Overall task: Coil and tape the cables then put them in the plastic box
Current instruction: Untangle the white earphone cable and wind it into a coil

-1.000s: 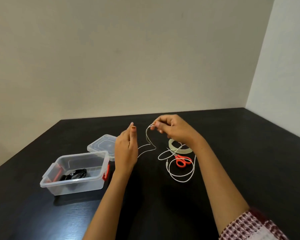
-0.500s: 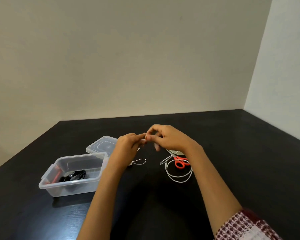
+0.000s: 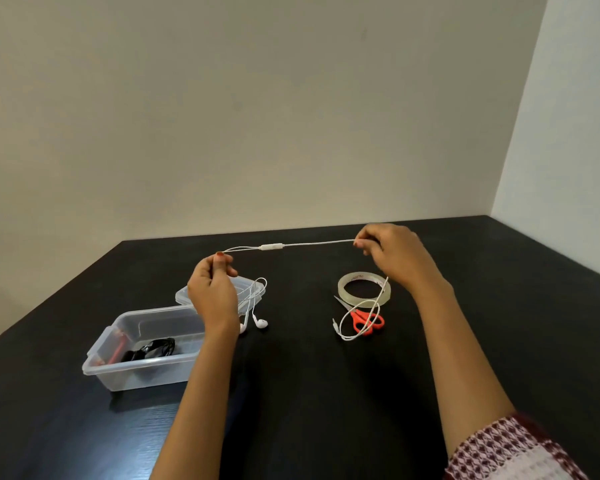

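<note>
Above the counter (image 3: pixel 309 393), I am holding the earphone cable (image 3: pixel 312 243) stretched left-to-right, left grip (image 3: pixel 213 292) and right grip (image 3: pixel 395 258) pinching it.

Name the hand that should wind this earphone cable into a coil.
Right, probably. The right hand pinches the cable nearest its long slack, trailing over the tape roll and scissors; the left hand holds the short end by the earbuds, better as anchor.
</note>
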